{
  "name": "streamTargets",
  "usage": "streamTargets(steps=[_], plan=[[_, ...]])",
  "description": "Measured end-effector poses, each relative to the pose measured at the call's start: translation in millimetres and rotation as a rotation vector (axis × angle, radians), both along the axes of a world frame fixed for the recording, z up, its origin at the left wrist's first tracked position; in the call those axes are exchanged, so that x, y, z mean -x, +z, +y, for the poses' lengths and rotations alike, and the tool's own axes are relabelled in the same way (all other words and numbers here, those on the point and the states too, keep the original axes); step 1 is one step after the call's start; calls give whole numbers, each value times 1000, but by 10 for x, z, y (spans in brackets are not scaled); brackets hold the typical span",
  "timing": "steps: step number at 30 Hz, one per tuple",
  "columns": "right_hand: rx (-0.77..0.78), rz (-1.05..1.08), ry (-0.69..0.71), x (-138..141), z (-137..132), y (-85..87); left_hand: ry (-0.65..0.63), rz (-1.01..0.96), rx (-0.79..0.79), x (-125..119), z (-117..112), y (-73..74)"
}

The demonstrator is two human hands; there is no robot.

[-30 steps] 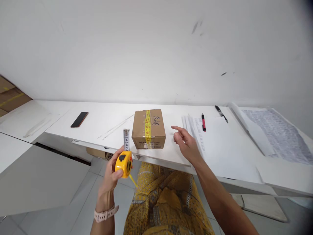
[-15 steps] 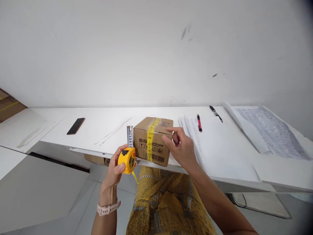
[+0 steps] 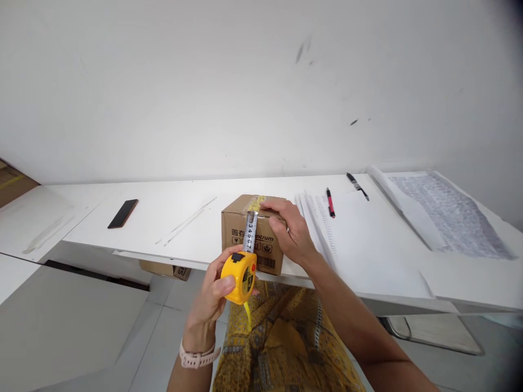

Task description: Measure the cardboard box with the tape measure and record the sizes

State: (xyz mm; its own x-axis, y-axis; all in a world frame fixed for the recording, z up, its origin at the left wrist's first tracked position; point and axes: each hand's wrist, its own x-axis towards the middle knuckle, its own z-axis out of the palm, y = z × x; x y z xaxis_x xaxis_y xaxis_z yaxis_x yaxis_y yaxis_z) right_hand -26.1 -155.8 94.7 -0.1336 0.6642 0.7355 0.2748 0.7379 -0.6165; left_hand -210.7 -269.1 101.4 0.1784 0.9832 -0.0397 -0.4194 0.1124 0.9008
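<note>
A small cardboard box (image 3: 236,231) with yellow tape stands at the near edge of the white table (image 3: 196,218). My right hand (image 3: 288,231) lies over its top right side, fingers curled on the box's upper edge. My left hand (image 3: 214,296) is wrapped round a yellow tape measure (image 3: 239,276) just below the table edge. A short length of its blade (image 3: 250,233) sticks up against the box's front face, with the tip near the top edge.
A dark phone (image 3: 122,213) lies to the left on the table. To the right are printed sheets (image 3: 368,234), a red pen (image 3: 329,202) and a black pen (image 3: 357,185). Brown boxes (image 3: 12,182) sit at the far left. A white wall rises behind.
My right hand went from hovering beside the box to gripping it and pulling it to the table edge. My left hand moved right, bringing the tape blade up against the box's front.
</note>
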Motion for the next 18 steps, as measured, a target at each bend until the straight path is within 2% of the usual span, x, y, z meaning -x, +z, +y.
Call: streamTargets(steps=[7, 12, 18], plan=[[-225, -123, 55, -33, 120, 70, -20, -42, 29, -39, 49, 5], [-216, -213, 38, -55, 189, 96, -12, -41, 27, 15, 142, 13], [-181, -144, 9, 15, 209, 166, -19, 0, -5, 8, 174, -29]])
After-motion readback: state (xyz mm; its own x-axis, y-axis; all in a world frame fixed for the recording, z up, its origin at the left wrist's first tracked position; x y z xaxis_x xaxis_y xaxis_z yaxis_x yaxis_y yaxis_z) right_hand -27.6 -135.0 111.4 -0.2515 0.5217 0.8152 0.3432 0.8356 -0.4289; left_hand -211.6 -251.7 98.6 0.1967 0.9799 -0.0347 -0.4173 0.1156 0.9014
